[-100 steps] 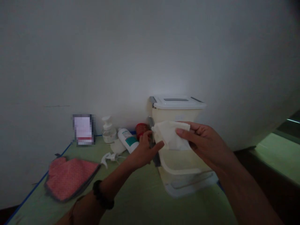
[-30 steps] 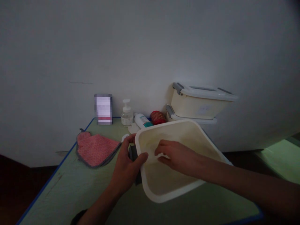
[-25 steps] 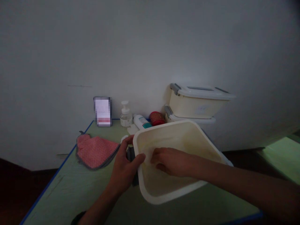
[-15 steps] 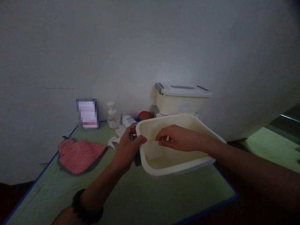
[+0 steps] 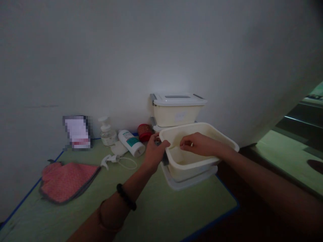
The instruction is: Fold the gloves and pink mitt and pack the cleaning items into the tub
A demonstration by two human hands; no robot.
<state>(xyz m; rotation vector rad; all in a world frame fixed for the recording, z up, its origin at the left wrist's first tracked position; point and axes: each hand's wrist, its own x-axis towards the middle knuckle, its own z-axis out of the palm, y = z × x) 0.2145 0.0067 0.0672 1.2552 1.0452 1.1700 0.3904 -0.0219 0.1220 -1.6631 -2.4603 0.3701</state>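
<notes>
A cream plastic storage box (image 5: 194,165), open at the top, is tilted over a white lid (image 5: 181,185) at the right of the table. My left hand (image 5: 154,153) grips its left end, thumb over the rim and fingers outside by the grey latch. Inside the box, near that left end, is my right hand (image 5: 198,144). Its fingers are curled together in a pinch, and whatever they hold, if anything, is too small to make out.
Behind stands a lidded cream box (image 5: 174,114). Leftward lie a red woven container (image 5: 144,132), a white-and-green bottle (image 5: 131,143), a pump bottle (image 5: 108,132), a spray nozzle (image 5: 110,160) with a tube, a pink cloth (image 5: 67,181) and a blurred upright screen (image 5: 77,132).
The view has swung right, so the table items appear further left. The box sits higher off the lid, which now shows beneath it. Both hands keep their places on and in the box.
</notes>
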